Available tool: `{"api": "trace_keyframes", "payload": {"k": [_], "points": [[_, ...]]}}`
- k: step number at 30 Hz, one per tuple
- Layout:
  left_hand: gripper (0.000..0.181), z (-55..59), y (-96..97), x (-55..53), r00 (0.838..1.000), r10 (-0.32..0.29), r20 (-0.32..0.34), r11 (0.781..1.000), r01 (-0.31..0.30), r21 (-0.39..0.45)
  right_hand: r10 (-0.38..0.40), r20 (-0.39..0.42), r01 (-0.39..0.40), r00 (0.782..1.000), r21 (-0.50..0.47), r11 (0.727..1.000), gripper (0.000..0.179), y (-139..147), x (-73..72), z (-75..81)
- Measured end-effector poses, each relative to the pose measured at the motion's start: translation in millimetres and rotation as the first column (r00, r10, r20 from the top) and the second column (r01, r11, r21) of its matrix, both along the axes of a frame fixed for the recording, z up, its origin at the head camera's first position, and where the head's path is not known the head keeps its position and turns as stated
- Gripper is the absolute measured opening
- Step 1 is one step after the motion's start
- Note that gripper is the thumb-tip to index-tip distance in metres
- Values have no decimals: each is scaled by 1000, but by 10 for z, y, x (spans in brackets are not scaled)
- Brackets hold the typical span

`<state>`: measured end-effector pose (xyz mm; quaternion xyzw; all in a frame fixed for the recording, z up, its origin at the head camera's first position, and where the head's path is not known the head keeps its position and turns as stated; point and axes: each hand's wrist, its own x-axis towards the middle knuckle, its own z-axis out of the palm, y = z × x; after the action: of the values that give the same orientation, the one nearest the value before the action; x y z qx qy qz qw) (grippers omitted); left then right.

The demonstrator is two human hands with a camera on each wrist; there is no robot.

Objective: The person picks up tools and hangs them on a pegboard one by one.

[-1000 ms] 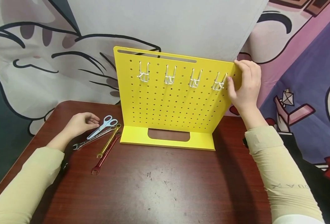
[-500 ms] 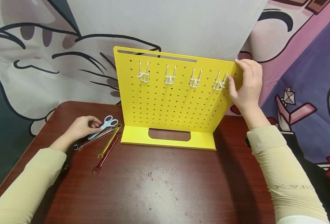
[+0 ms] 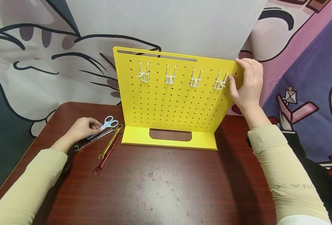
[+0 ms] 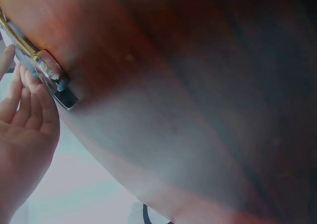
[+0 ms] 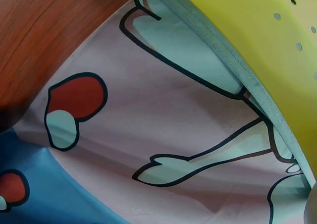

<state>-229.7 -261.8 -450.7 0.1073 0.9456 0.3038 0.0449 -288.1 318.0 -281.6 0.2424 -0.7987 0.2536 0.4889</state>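
My left hand pinches the light-blue scissors at their blades, thumb and fingertips closing on them. The scissors' loops point toward the pegboard. A silver wrench lies along their near side, with a gold wrench and a red wrench to the right. In the left wrist view, the left hand is at the far left edge beside the tools. My right hand grips the upper right corner of the upright yellow pegboard, thumb in front and fingers over the side edge.
Several white wire hooks hang in a row near the pegboard's top. The board's base stands on the dark red-brown table. Cartoon-printed cloth covers the wall behind. The right wrist view shows mostly cloth, table and the pegboard.
My left hand has moved slightly right onto the scissors, and its fingers have closed on them. The right hand has kept its grip on the pegboard corner.
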Motion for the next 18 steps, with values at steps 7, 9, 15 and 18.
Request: {"api": "trace_keyframes", "payload": {"k": [7, 9, 15, 18], "points": [[30, 14, -20, -11, 998, 21, 62, 999, -24, 40, -3, 5, 3, 1000, 4, 1000, 47, 15, -4, 3], [30, 21, -20, -15, 997, 25, 71, 999, -28, 37, -3, 6, 3, 1000, 5, 1000, 47, 15, -4, 2], [30, 39, -14, -18, 997, 21, 75, 999, -24, 33, 1, 0, -1, 1000, 3, 1000, 47, 13, -12, -5], [30, 39, -13, -12, 997, 23, 77, 999, -26, 36, 5, -3, -5, 1000, 4, 1000, 47, 15, -16, -7]]}}
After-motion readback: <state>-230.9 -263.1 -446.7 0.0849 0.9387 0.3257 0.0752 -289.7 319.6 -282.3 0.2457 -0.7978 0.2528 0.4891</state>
